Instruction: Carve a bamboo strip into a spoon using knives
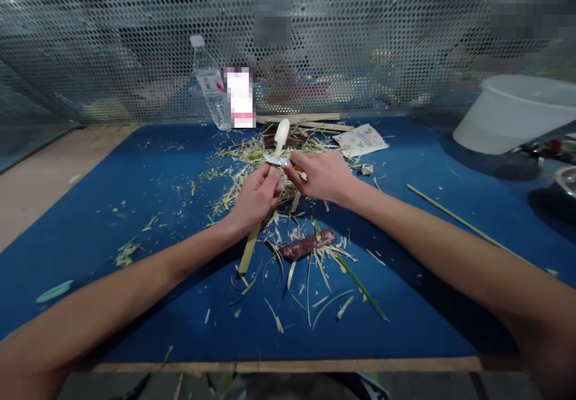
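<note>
Pale wooden table edge (288, 364) borders a blue mat (148, 172) strewn with pale bamboo shavings (252, 154). Left hand (256, 199) closes around a spoon-shaped bamboo strip (281, 133), concealing its middle. Right hand (321, 175) pinches a small steel knife (276, 160), its handle hidden by the fingers. Below lies a dark red strip (307, 244) of unclear material.

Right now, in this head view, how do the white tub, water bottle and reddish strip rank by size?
White tub, largest. Water bottle and reddish strip look alike; the strip lies nearer the camera, so I cannot rank them.
</note>
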Motion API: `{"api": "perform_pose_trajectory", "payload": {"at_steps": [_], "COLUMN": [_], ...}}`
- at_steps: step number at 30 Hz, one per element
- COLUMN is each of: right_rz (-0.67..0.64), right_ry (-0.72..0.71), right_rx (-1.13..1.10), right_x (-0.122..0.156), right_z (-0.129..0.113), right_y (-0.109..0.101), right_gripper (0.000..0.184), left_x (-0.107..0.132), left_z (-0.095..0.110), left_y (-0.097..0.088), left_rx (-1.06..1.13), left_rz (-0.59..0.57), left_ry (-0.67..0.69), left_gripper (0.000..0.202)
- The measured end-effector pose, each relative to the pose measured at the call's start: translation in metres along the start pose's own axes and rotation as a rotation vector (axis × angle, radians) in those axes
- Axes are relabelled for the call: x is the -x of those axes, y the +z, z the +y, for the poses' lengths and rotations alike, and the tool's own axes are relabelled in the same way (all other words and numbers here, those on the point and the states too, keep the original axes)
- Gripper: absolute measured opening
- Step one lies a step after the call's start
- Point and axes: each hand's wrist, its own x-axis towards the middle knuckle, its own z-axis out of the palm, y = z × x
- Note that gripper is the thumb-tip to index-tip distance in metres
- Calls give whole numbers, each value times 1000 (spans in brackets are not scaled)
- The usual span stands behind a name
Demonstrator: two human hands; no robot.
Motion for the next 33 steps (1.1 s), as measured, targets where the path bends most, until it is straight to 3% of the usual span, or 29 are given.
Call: {"api": "perform_pose_trajectory", "payload": {"at_steps": [7, 9, 13, 17, 20, 27, 33], "right_rz": [4, -1, 14, -3, -15, -42, -38], "right_ry": [2, 29, 95, -8, -80, -78, -65], "right_rx": [23, 28, 13, -47, -50, -37, -17], "right_x": [-3, -5, -5, -1, 2, 3, 3], "right_z": [2, 7, 13, 5, -1, 0, -1], "right_y": [1, 0, -1, 2, 4, 6, 3], "right_gripper": [55, 57, 58, 57, 55, 57, 54], "left_x": [5, 9, 14, 11, 8, 5, 0], "left_z": [0, -1, -1, 3, 4, -1, 1], "left_y": [2, 4, 9, 7, 2, -4, -8], "left_rx": [-21, -34, 5, 16, -22, -88, -199], "left_rz": [9, -13, -54, -14, 28, -19, 65], "left_ry": [7, -4, -28, -28, -27, -44, -43], "left_gripper": [18, 10, 11, 19, 14, 9, 14]}}
